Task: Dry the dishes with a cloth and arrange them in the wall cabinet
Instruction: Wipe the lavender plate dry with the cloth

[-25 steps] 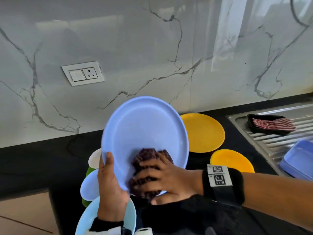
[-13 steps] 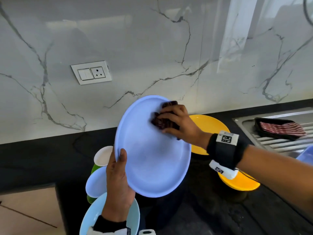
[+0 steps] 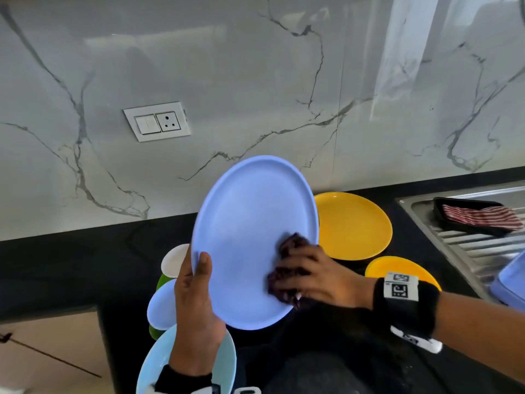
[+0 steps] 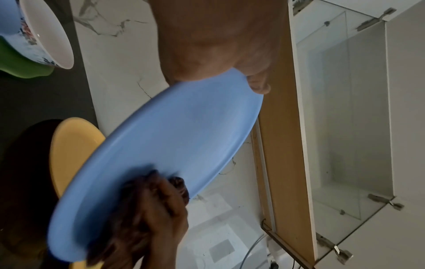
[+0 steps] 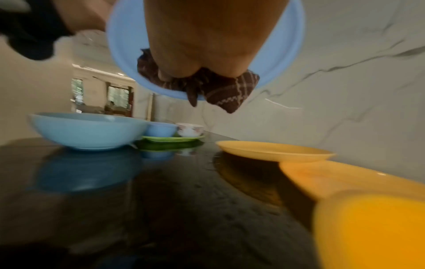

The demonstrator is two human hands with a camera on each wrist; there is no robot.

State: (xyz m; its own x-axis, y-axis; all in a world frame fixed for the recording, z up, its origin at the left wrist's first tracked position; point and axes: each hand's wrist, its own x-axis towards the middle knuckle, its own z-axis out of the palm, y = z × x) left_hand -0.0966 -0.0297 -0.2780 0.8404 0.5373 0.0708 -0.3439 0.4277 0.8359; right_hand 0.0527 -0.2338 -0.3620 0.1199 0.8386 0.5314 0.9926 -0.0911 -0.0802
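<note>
A large light-blue plate (image 3: 250,231) stands tilted above the black counter, its face toward me. My left hand (image 3: 196,297) grips its lower left rim, thumb on the front; the same plate (image 4: 174,145) fills the left wrist view. My right hand (image 3: 312,275) presses a bunched dark checked cloth (image 3: 289,251) against the plate's lower right face. From the right wrist, that cloth (image 5: 220,87) hangs below the plate's edge (image 5: 282,49). An open wall cabinet with a glass shelf (image 4: 345,109) shows in the left wrist view.
Two yellow plates (image 3: 352,226) (image 3: 397,268) lie on the counter to the right. At the left are a pale blue bowl (image 3: 159,362), a small blue bowl (image 3: 160,305) and a white bowl (image 3: 174,258) on a green plate. A steel drainboard (image 3: 468,248) holds a black tray with a striped cloth (image 3: 483,216).
My right hand has swept the cloth from the plate's upper right edge down to its lower right part. The left hand keeps its grip on the rim.
</note>
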